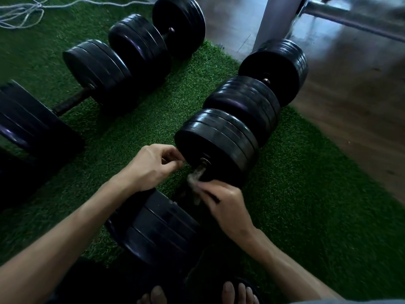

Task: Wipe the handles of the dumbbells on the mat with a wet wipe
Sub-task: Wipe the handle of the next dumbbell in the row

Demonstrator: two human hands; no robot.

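- The step in hand looks to be the wiping of the nearest dumbbell, low in the middle of the frame, on the green mat
- The right hand, just below and right of centre, has its fingers curled round a crumpled grey wet wipe and holds it against the short handle where that bar meets the inner plate
- The left hand, just left of centre, has its fingers curled, the fingertips pinched close by the plate's edge; whether it grips anything I cannot tell
- The handle is mostly hidden by the wipe and the hand; only a small metal collar shows
- That dumbbell's long axis runs from the lower left of the frame to the upper right, one plate stack near the bottom centre, the other at centre
- The next move, in my judgement, calls for drawing the wipe along and round the bar, with the weight steadied
- Further dumbbells lie in the upper left and upper right, on the same slant, handles likely still to do
- A rope lies in the upper left corner
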